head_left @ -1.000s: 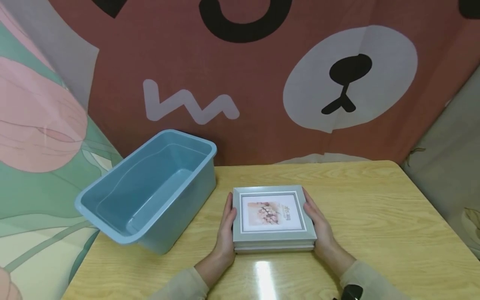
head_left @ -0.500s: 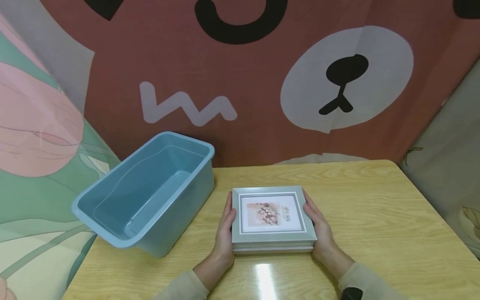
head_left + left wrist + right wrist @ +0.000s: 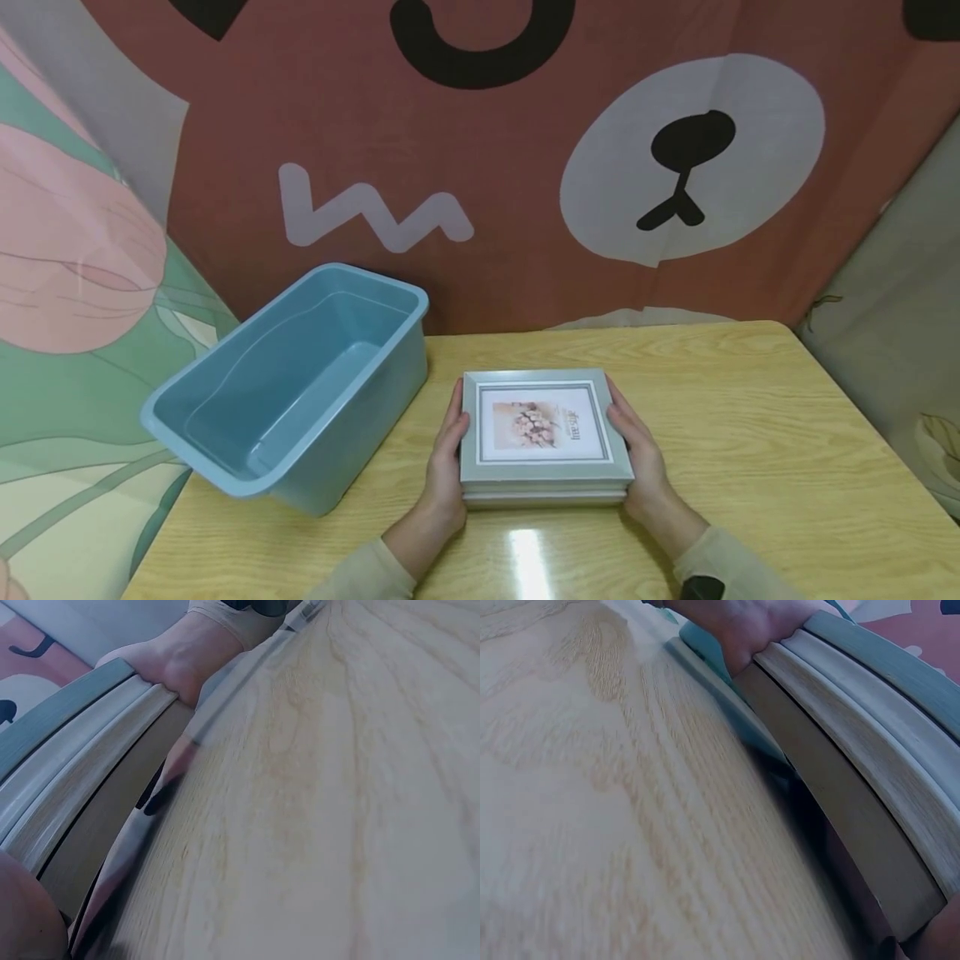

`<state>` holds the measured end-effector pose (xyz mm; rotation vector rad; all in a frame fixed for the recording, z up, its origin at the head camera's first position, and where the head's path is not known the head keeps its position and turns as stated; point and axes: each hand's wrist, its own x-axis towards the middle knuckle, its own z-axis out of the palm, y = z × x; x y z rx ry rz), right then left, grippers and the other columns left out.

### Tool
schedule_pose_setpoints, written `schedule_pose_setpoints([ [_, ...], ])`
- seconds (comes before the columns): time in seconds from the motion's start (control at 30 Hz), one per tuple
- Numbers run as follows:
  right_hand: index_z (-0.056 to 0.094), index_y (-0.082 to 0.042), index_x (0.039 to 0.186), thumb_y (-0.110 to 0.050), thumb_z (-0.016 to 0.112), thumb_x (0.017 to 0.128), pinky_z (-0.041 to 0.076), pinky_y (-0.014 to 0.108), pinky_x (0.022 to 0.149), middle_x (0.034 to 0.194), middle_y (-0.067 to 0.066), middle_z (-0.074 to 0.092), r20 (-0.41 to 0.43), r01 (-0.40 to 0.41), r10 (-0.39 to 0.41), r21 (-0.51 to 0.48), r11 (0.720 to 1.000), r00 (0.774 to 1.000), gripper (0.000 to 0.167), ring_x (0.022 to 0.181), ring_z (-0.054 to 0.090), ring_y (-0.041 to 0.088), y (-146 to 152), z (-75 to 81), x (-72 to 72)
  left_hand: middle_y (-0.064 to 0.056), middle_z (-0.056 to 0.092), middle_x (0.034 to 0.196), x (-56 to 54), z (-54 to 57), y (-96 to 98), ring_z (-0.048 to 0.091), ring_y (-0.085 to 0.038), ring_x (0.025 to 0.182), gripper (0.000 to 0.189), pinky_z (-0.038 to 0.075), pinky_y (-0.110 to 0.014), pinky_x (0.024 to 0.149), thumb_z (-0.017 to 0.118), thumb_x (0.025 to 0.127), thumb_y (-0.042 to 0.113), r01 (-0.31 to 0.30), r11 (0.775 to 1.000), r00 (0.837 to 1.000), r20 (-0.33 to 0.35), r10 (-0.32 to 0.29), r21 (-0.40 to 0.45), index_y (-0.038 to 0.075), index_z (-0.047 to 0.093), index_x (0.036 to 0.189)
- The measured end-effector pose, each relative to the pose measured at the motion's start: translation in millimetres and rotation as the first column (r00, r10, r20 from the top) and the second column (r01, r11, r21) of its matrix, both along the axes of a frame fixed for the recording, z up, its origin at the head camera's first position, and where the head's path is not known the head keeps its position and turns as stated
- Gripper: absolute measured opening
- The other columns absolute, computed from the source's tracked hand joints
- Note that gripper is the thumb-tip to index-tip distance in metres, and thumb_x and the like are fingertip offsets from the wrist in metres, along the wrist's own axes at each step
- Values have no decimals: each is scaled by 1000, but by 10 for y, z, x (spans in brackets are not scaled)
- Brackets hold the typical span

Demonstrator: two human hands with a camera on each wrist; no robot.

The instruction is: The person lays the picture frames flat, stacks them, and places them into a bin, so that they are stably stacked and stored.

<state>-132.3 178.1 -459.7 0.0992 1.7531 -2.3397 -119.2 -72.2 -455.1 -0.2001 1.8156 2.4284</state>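
Note:
A stack of picture frames [image 3: 547, 473] is held between both hands over the middle of the table. The top frame has a silver-grey border and a flower print with lettering. My left hand [image 3: 444, 479] grips the stack's left side, and my right hand [image 3: 647, 467] grips its right side. In the left wrist view, the stacked frame edges [image 3: 82, 761] show grey, white and brown layers. From the right wrist, the same layered edges [image 3: 855, 765] appear, with a narrow dark gap between the underside and the table. Fingers beneath the stack are mostly hidden.
To the left of the stack stands a blue plastic bin [image 3: 352, 408] with nothing visible inside. The wooden table [image 3: 750, 433] reaches to the right and back. Behind it hangs a cloth [image 3: 487, 283] with a bear print.
The stack and both hands have risen very slightly in the head view. Early on, the view shifted a little, moving the bin left in the picture. Both hands keep their grip.

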Motion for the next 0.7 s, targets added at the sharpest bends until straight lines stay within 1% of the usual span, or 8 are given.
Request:
schedule_pose_setpoints([
  [0.2,16,-27,175,-38,33,116,-2,50,139,184,-8,9,-11,9,-9,5,1000,1000,62,170,-1,18,-30,68,11,8,11,183,-4,41,-23,-2,-27,171,64,-6,-63,136,42,111,37,-8,1000,1000,11,8,1,35,23,173],
  [0.3,16,-28,175,-37,33,116,-2,49,139,184,-8,9,-10,14,-14,2,1000,1000,62,170,0,17,-46,106,16,7,11,183,-1,70,-41,-2,-28,171,65,-5,-63,136,43,111,37,-6,1000,1000,4,6,2,35,23,173],
  [0.43,17,-30,174,-37,32,115,-1,47,140,183,-11,10,10,27,-27,-12,1000,1000,61,170,1,15,-59,154,29,8,11,183,9,122,-66,-2,-28,171,65,-5,-64,135,44,111,38,-1,1000,1000,-5,1,-6,36,24,173],
  [0.6,19,-33,174,-37,32,115,0,46,140,183,-14,13,18,36,-35,-15,999,999,61,170,2,13,-71,203,51,7,11,183,26,147,-87,-3,-28,171,65,-5,-65,135,45,111,38,2,1000,1000,-13,-2,-12,37,25,172],
  [0.7,20,-36,174,-38,33,115,1,44,140,182,-17,15,29,39,-38,-38,999,999,60,170,4,12,-83,243,50,7,11,183,37,176,-94,-3,-27,171,64,-5,-65,135,45,111,37,-5,1000,1000,-17,5,-6,38,26,172],
])
